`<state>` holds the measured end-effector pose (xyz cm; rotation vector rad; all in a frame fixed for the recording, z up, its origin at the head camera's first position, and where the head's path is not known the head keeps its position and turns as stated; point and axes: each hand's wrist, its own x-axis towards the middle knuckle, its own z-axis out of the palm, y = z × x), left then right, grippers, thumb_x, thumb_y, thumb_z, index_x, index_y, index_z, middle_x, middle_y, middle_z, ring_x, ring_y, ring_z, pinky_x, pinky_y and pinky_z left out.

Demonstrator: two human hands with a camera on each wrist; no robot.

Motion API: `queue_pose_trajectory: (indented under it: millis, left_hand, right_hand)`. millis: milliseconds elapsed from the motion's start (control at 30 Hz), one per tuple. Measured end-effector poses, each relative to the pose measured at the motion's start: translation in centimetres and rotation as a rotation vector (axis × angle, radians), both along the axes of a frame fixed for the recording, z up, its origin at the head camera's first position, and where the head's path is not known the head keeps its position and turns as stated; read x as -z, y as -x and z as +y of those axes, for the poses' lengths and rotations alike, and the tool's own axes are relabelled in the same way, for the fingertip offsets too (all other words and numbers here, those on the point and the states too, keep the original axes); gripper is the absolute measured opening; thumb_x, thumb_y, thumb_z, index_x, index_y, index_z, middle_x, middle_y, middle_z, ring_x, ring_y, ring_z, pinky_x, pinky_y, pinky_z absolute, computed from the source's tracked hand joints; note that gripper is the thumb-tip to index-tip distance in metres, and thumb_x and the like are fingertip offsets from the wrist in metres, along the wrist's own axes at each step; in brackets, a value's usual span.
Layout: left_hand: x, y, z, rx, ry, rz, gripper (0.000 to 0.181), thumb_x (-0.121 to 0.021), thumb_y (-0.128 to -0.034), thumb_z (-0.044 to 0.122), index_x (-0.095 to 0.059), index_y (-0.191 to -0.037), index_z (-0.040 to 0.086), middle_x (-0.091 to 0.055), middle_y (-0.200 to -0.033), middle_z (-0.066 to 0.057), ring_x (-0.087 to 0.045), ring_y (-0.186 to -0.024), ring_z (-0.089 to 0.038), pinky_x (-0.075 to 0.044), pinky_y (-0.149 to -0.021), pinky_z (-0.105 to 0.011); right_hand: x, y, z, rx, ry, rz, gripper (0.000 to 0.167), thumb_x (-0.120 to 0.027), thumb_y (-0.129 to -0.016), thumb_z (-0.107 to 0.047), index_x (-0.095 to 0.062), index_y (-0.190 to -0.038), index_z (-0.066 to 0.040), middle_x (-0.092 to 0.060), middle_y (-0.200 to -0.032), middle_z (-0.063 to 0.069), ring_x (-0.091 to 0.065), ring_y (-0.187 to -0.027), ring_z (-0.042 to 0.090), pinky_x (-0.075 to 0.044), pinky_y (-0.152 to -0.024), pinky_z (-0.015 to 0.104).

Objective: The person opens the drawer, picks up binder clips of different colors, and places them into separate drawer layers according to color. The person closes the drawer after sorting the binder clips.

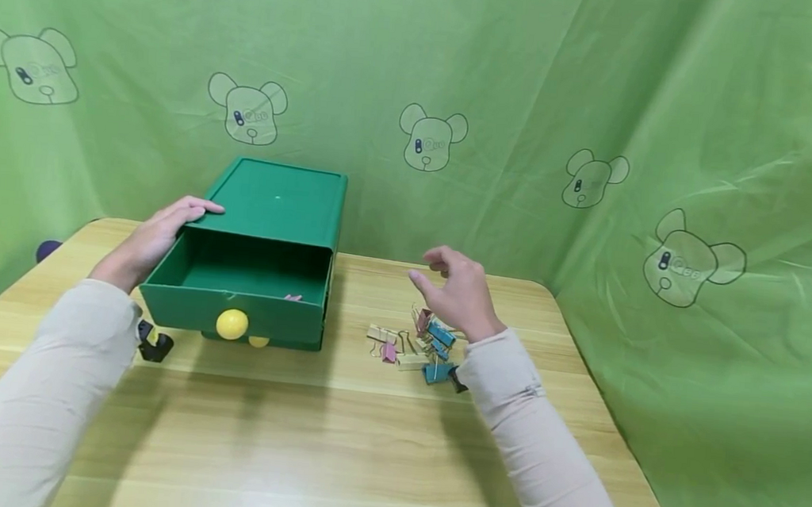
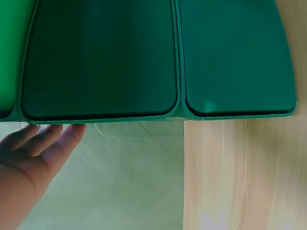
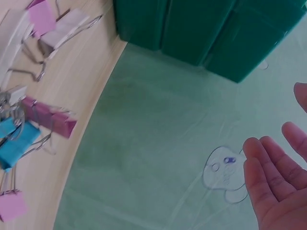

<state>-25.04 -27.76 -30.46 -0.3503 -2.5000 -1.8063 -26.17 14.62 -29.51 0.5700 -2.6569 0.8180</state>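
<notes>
A green drawer box (image 1: 277, 200) stands at the back left with its upper drawer (image 1: 187, 309) pulled out. Inside that drawer a small pink thing (image 1: 293, 298) shows, too little of it to name. My left hand (image 1: 152, 241) rests on the box's left top edge; in the left wrist view its straight fingers touch the green side wall (image 2: 100, 72). Above a pile of binder clips (image 1: 412, 361) my right hand (image 1: 462, 294) hovers with loosely bent fingers, holding nothing. Pink, blue and cream clips lie there, among them a dark pink clip (image 3: 50, 117).
A black object with a yellow patch (image 1: 155, 345) lies left of the drawer, partly behind my left sleeve. The upper drawer's yellow knob (image 1: 232, 324) sticks out in front. Green curtain (image 1: 520, 79) hangs behind and beside the wooden table (image 1: 276, 450).
</notes>
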Motion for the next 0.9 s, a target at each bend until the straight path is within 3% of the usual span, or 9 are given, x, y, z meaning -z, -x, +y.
queue_pose_trajectory:
  millis: [233, 900]
  left_hand:
    - [0.0, -0.1, 0.0, 0.003, 0.0, 0.012, 0.042, -0.031, -0.1065, 0.038, -0.054, -0.133, 0.016, -0.029, -0.148, -0.011, -0.011, -0.143, -0.031, -0.002, -0.114, -0.055]
    - [0.2, 0.1, 0.1, 0.0, 0.001, 0.021, 0.041, -0.031, -0.1065, 0.038, -0.055, -0.132, 0.017, -0.031, -0.146, -0.009, -0.014, -0.141, -0.03, -0.006, -0.114, -0.054]
  right_hand:
    - [1.1, 0.9, 1.7, 0.056, 0.038, -0.05, 0.04, -0.07, -0.09, -0.031, -0.061, -0.118, -0.003, -0.064, -0.115, 0.015, -0.059, -0.107, 0.033, -0.048, -0.092, 0.046]
    - [5.1, 3.4, 5.2, 0.131, 0.002, -0.117, 0.038, -0.066, -0.093, -0.028, -0.061, -0.117, 0.0, -0.064, -0.115, 0.02, -0.059, -0.106, 0.034, -0.047, -0.092, 0.046]
